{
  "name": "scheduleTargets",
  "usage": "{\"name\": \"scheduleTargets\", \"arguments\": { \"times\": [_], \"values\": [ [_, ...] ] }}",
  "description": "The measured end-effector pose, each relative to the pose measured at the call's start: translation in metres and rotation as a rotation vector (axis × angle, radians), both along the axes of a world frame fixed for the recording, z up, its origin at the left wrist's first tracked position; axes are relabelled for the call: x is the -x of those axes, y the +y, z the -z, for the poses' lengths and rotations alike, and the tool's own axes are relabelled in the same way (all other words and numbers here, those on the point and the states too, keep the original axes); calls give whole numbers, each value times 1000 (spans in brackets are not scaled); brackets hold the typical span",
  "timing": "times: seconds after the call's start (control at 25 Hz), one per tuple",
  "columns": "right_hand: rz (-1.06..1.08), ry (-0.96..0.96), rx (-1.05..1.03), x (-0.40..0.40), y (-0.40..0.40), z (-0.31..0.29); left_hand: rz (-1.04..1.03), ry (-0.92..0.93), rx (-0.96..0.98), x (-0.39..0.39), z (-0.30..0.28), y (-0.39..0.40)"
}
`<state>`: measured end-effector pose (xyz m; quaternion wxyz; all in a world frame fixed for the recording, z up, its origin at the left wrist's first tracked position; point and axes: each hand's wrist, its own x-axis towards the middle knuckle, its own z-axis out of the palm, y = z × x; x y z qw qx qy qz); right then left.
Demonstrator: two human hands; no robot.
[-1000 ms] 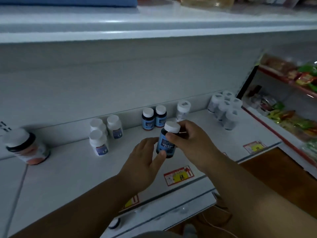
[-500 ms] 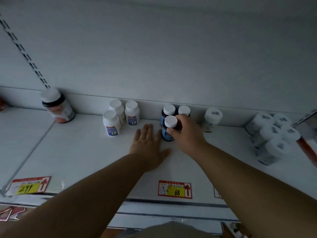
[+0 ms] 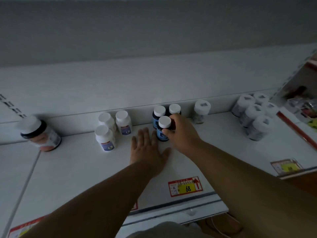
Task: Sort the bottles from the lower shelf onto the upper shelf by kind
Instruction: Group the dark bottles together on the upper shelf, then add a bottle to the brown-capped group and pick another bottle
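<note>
On the shelf point(image 3: 223, 143), right hand point(image 3: 181, 134) grips blue-labelled bottle point(image 3: 163, 129); left hand point(image 3: 147, 150) rests flat beside it.

Hidden or unclear:
- Right hand point(image 3: 181, 134): covers right side of front blue bottle point(image 3: 163, 128) and most of rear-right bottle point(image 3: 174, 109).
- Labels on white bottles point(image 3: 104, 136): unreadable.
- Large jar point(image 3: 40, 134), left: blurred.
- Price tag point(image 3: 22, 229), lower left: cut off.

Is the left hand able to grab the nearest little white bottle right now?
Probably yes. The left hand lies flat and holds nothing, and bare shelf separates it from the front white bottle.
</note>
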<state>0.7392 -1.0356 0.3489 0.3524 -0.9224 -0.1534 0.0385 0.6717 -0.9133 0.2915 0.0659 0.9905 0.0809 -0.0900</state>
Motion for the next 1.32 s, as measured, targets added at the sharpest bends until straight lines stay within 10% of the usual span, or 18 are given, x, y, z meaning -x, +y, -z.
{"name": "scheduleTargets", "arguments": {
  "times": [0.24,0.6,0.96,1.32],
  "values": [
    [119,-8,80,55,-26,-17,16,-17,31,1,-1,6],
    [-256,-216,-111,137,-5,-31,-184,-398,311,152,-48,10],
    [-686,-195,-86,279,112,-61,-454,-583,180,352,-72,111],
    [-897,-51,-38,441,314,4,-566,-343,50,534,-22,285]
  ]
}}
